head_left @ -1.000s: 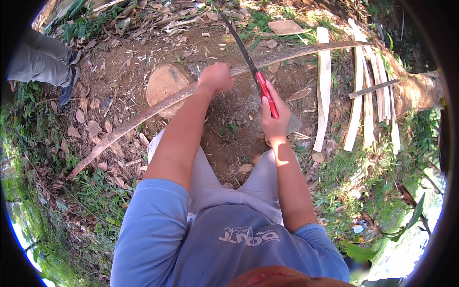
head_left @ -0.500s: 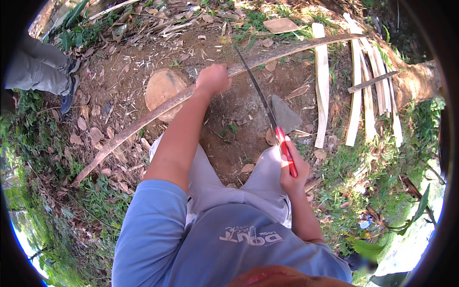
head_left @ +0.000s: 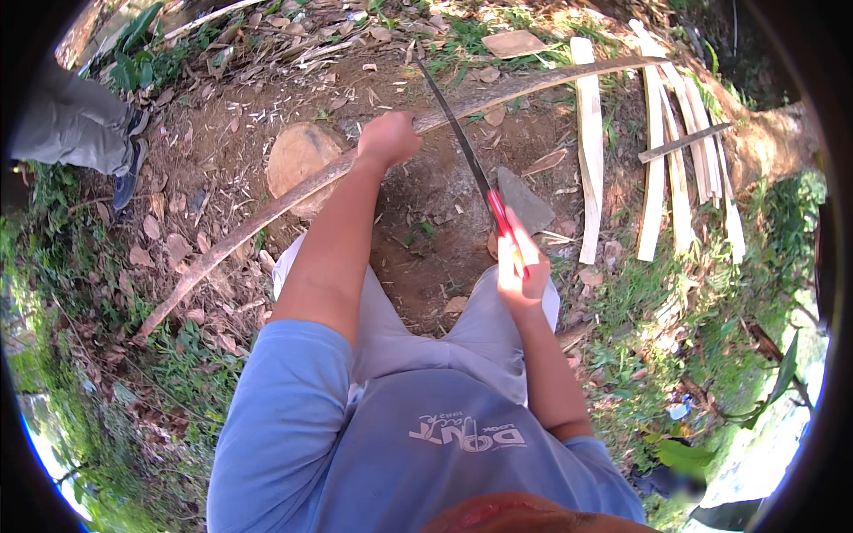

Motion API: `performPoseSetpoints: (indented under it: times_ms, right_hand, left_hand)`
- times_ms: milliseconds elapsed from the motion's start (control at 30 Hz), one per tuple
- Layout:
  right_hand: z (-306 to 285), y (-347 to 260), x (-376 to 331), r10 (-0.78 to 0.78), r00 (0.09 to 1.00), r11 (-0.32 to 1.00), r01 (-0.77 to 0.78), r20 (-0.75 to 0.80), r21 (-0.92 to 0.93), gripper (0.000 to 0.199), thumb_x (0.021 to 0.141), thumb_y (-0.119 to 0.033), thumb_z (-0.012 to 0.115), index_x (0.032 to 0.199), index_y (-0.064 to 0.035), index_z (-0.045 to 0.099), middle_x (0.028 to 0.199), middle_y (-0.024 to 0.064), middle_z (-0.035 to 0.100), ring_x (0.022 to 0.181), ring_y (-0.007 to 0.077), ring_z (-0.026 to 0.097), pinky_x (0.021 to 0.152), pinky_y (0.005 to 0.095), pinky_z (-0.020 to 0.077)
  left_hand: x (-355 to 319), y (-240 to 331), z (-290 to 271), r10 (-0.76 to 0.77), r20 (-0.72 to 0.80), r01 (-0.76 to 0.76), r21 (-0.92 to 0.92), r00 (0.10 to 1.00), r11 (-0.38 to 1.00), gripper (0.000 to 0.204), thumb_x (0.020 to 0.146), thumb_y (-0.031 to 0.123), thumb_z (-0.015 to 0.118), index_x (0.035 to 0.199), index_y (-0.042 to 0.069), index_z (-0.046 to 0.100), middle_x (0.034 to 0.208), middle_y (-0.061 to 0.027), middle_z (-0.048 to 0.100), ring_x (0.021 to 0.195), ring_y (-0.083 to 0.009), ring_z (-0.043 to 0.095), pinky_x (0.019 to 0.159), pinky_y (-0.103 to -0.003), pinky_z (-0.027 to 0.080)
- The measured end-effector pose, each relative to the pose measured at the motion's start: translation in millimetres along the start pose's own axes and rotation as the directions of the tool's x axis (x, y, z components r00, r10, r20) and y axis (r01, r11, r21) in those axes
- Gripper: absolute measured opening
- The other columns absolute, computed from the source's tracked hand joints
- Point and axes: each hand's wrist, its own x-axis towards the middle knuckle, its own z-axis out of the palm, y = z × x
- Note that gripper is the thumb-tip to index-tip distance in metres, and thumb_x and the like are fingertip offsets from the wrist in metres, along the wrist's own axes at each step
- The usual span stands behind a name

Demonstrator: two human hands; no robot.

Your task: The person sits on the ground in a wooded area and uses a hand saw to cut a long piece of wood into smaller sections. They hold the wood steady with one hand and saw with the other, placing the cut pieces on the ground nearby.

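A long, rough wooden strip, bark-like on its face, runs slantwise in front of me from lower left to upper right. My left hand is closed around it near the middle. In my right hand is a hand saw with a red handle and a long, dark, narrow blade. The blade crosses the strip just right of my left hand, its tip pointing away from me. Whether its edge has cut into the wood cannot be made out.
A round sawn log stump stands under the strip. Several pale split strips lie to the right by a tree trunk. A grey flat stone is near the saw. Another person's legs show at far left.
My right hand has pushed the saw forward and to the left, so more of the blade passes beyond the strip. My left hand keeps its hold, shifted very slightly.
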Motion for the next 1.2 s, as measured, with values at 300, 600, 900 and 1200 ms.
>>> performPoseSetpoints:
  times_ms: [300,600,900,1200]
  right_hand:
    - [-88,-73,-55,0.095,0.991,0.995,-0.097,0.091,0.021,0.047,0.100,-0.003,0.066,0.147,0.0050,0.062,0.126,0.0235,0.076,0.103,0.0203,0.078,0.091,0.0302,0.0568]
    - [49,-53,136,-0.034,0.999,0.982,0.030,0.021,0.187,0.042,0.102,-0.012,0.066,0.144,-0.0020,0.066,0.120,0.0260,0.077,0.105,0.0277,0.078,0.091,0.0359,0.0571]
    - [21,24,30,0.031,1.000,0.977,-0.031,0.005,0.211,0.046,0.104,-0.009,0.065,0.150,-0.0050,0.063,0.113,0.0162,0.079,0.093,0.0165,0.075,0.083,0.0299,0.0564]
    - [-87,-36,-98,0.040,0.996,0.998,-0.036,0.084,-0.049,0.046,0.101,-0.003,0.062,0.146,0.0055,0.061,0.117,0.0203,0.078,0.086,0.0197,0.075,0.080,0.0297,0.0568]
  left_hand:
    - [-4,1,3,0.007,0.018,-0.007,0.011,1.000,1.000,0.039,0.090,0.030,0.067,0.120,0.005,0.074,0.116,-0.0214,0.077,0.109,-0.0418,0.074,0.096,-0.052,0.060]
    - [-6,3,-2,0.072,-0.040,-0.071,0.020,0.997,0.997,0.035,0.090,0.029,0.067,0.116,0.006,0.075,0.110,-0.0209,0.078,0.105,-0.0418,0.075,0.095,-0.052,0.061]
    - [-5,3,-1,0.011,0.031,-0.011,-0.021,0.999,1.000,0.039,0.092,0.032,0.072,0.120,0.006,0.074,0.118,-0.0202,0.077,0.111,-0.0401,0.075,0.098,-0.050,0.060]
    - [-4,5,-2,0.022,0.050,-0.022,-0.003,0.998,1.000,0.038,0.091,0.030,0.071,0.120,0.005,0.074,0.118,-0.0217,0.077,0.111,-0.0410,0.074,0.097,-0.051,0.060]
